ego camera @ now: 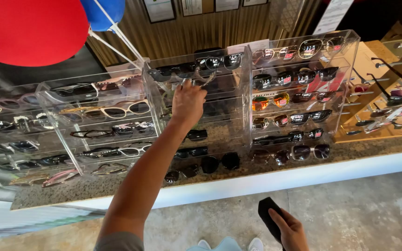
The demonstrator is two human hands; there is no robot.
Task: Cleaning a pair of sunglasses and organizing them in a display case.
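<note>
My left hand reaches up into the middle clear acrylic display rack, its fingers closed on a thin-framed pair of sunglasses at the second shelf from the top. Dark sunglasses line the top shelf just above it. Low at the bottom right, my right hand holds a black cloth over the concrete floor. The racks hold several rows of sunglasses.
Clear racks full of sunglasses stand to the left and right on a speckled stone counter. A wooden stand with more glasses is at far right. A red balloon and a blue balloon hang at top left.
</note>
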